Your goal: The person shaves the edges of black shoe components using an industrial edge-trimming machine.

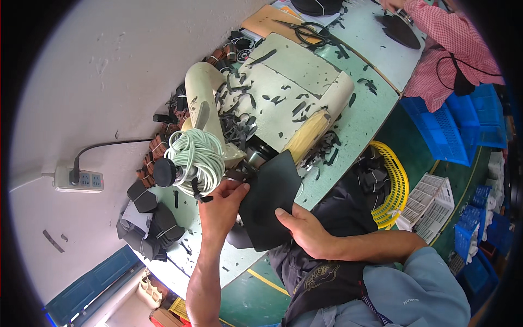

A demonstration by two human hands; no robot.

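A flat black panel (pixel 269 201) sits between two bare hands at the near side of a cream machine (pixel 204 101).
From here I see the right hand's (pixel 308 231) grip closed on the panel's lower right edge, thumb on top, fingers hidden beneath; the left hand (pixel 222 204) bends in at the opposite edge, its thumb tip right there, though I can't tell whether that grip pinches. A coil of pale green cord (pixel 196 158) hangs just above the left hand, dark scraps (pixel 237 122) litter the machine and the pale green desk (pixel 376 106), and black-handled scissors (pixel 313 34) lie at the far end.
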